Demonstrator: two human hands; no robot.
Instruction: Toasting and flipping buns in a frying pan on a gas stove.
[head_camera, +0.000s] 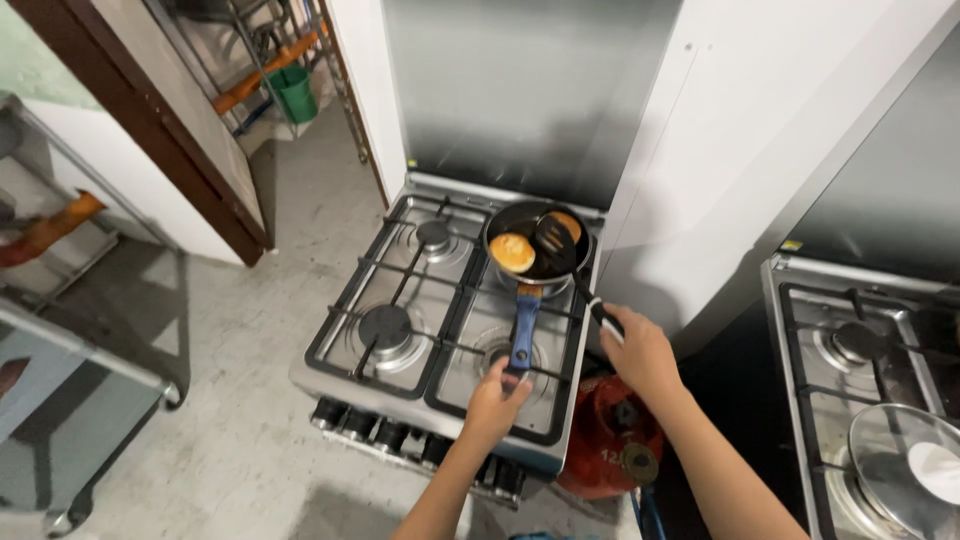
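My left hand (497, 392) is gripping the blue handle (522, 328), its long axis running away toward the pan (537, 241); my right hand (637, 350) is clasping the spatula (572, 262), blade resting inside that pan beside two browned cakes (513, 252).

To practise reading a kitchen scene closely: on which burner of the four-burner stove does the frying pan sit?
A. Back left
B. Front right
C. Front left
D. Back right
D: the frying pan sits over the back right burner of the stove, its blue handle reaching forward to the left hand, while the right hand holds a spatula in the pan.
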